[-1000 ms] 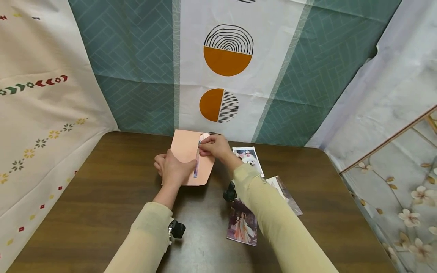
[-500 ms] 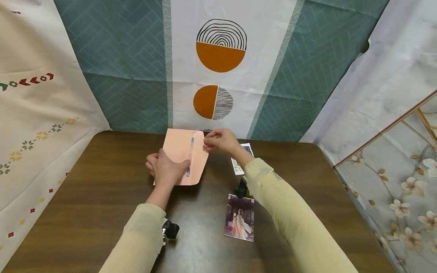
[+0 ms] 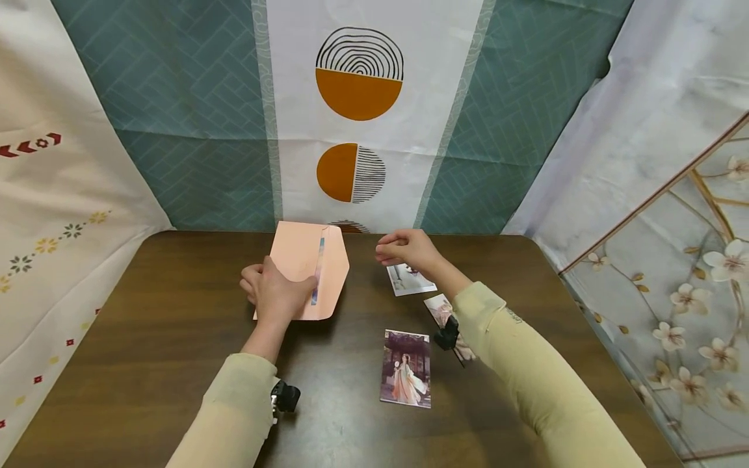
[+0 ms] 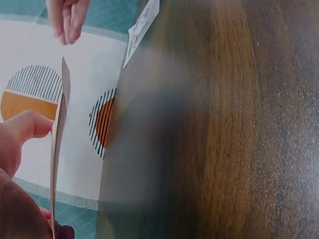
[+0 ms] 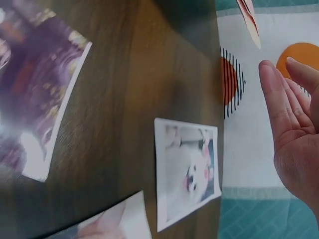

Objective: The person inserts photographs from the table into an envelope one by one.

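Observation:
My left hand [image 3: 275,292] grips a peach-pink envelope [image 3: 295,250] by its left side, thumb across the front, fingers behind. The flap points right, and a narrow strip of a bluish-purple photo [image 3: 319,266] shows at the opening. The left wrist view has the envelope [image 4: 56,149] edge-on, pinched by the thumb [image 4: 32,124]. To the right of the flap my right hand [image 3: 412,252] hangs in the air, holding nothing. Its fingers [image 5: 279,99] look extended in the right wrist view. Below it lies a photo of a white dog [image 5: 187,174].
A purple photo of a robed figure [image 3: 406,368] lies at the table's middle. Another photo [image 3: 437,309] is partly hidden by the right wrist camera [image 3: 447,333]. Patterned cloth [image 3: 357,162] hangs behind the brown wooden table [image 3: 175,338].
My right hand has let go of the envelope's flap area and moved right, away from it. The left hand keeps holding the envelope. The head view has shifted slightly.

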A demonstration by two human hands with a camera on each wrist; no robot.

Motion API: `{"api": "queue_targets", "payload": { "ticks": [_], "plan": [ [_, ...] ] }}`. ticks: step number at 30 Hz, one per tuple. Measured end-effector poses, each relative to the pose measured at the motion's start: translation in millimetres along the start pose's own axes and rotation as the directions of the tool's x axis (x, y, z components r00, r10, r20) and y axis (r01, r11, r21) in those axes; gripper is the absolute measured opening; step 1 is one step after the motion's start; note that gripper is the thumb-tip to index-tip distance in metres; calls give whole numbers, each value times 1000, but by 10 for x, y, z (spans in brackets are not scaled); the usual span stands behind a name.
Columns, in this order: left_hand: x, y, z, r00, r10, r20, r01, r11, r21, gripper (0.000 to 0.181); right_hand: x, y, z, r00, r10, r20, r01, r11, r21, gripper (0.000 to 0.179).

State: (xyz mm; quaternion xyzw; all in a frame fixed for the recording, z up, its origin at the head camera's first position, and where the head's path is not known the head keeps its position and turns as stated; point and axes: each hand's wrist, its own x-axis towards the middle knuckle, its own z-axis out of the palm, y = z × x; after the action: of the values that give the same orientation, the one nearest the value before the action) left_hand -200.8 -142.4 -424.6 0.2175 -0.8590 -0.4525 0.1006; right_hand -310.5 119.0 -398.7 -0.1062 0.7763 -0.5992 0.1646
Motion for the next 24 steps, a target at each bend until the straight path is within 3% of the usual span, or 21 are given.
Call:
{"api": "queue_targets", "payload": {
  "ticks": [17,24],
  "plan": [
    [38,-25,45,1000,-6,22,5,1000,12,89,-574,422,-373,999,-36,17,38,990,-139,45],
    [47,-37,41,1000,10,29,-11,1000,13,88,-817,542,-440,995,-95,17,96,942,-323,53]
  ]
}}
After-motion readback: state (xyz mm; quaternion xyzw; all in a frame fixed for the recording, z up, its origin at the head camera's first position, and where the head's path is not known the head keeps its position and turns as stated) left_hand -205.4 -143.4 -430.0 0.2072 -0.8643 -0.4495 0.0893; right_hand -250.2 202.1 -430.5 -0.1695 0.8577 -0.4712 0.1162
